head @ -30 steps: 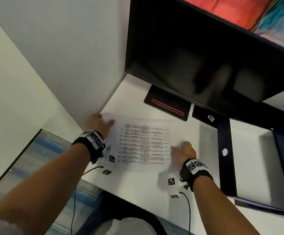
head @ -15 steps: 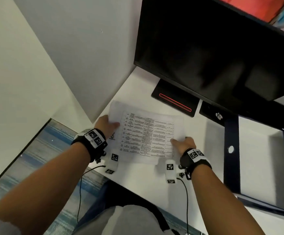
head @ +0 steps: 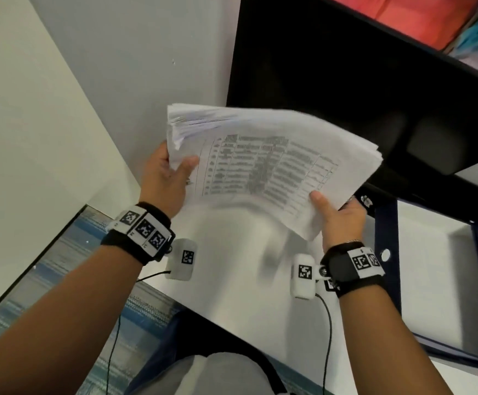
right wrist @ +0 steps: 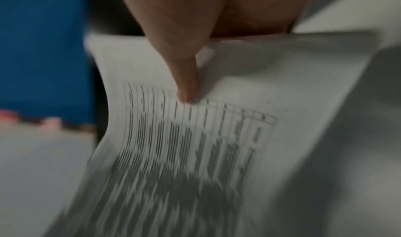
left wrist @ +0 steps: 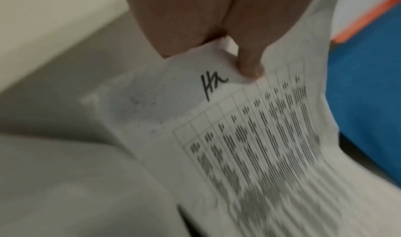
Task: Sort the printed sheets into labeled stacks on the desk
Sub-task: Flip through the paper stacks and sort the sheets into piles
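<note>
table text on stack of sheets (head: 260, 166): blurred, unreadable | fingers beneath it: hidden | monitor (head: 346, 81): seemingly cut off

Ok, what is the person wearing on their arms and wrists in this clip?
Forearms are bare, no sleeves. The left wrist and right wrist each carry a black strap with white tags printed with black square codes. A small white camera block with a code tag hangs by each wrist, trailing a thin black cable.

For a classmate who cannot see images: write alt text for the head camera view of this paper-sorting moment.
Two hands hold a thick stack of printed sheets in the air above a white desk, the top page showing a printed table. The left hand grips the stack's left edge and the right hand its near right corner, in front of a dark monitor.
</note>
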A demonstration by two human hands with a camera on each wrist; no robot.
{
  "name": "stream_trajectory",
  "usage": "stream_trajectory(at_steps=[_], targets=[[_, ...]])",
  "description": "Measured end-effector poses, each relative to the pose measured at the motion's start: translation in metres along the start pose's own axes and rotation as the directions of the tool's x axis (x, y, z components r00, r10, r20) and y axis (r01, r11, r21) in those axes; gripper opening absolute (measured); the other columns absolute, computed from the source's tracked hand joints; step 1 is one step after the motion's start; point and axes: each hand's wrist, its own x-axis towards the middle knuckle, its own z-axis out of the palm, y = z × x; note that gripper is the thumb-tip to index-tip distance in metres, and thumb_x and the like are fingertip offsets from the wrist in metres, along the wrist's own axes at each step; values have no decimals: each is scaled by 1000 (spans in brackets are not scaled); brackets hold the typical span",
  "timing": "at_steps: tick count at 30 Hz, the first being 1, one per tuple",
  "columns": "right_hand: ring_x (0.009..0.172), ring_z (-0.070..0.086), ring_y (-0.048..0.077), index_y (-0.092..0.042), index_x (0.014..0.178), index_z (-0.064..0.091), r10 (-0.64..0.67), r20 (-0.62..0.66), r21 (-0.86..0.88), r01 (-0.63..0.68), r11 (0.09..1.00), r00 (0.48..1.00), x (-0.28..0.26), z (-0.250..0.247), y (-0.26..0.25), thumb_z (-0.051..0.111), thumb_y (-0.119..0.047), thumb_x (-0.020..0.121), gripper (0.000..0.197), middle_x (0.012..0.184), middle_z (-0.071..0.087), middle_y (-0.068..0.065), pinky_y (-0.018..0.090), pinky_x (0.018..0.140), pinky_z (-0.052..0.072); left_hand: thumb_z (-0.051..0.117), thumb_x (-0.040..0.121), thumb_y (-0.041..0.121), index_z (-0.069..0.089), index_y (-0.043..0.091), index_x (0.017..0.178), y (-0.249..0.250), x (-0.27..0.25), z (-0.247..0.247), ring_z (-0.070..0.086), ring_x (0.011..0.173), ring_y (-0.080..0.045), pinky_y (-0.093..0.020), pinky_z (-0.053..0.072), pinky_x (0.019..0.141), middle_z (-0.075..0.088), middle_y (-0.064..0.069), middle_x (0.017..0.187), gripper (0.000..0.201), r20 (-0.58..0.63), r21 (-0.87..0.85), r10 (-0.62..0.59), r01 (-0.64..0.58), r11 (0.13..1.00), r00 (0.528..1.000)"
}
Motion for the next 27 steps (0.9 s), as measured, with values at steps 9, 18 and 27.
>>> stream_trajectory(at_steps=[9, 18, 27], targets=[[94, 68, 6, -31, 96, 60, 19, -84, -48, -23, 999, 996, -38, -7, 28, 85, -12, 73, 38, 99, 69, -6, 17, 78, 54, 72, 80, 50, 42, 24, 125, -56, -25, -6, 60, 106, -3, -23, 52, 86, 56, 11, 111, 60, -11, 62, -9, 9, 998, 1000], [95, 68, 19, -32, 97, 64, -140, -88, -57, 135, 989, 986, -30, -4, 13, 80, -21, 80, 26, 102, 66, -3, 29, 74, 60, 37, 105, 23, 63, 6, 113, -31, 0, 8, 58, 80, 15, -5, 43, 70, 62, 10, 95, 32, -164, -40, 36, -43, 998, 986], [89, 68, 3, -22, 106, 63, -196, -52, -136, 187, 973, 979, -32, -7, 15, 71, -15, 88, 21, 98, 64, -11, 13, 66, 56, 45, 99, 38, 51, 26, 129, -38, 10, 4, 56, 111, -19, -48, 49, 96, 55, -4, 124, 33, -52, 239, 182, -164, 957, 982]])
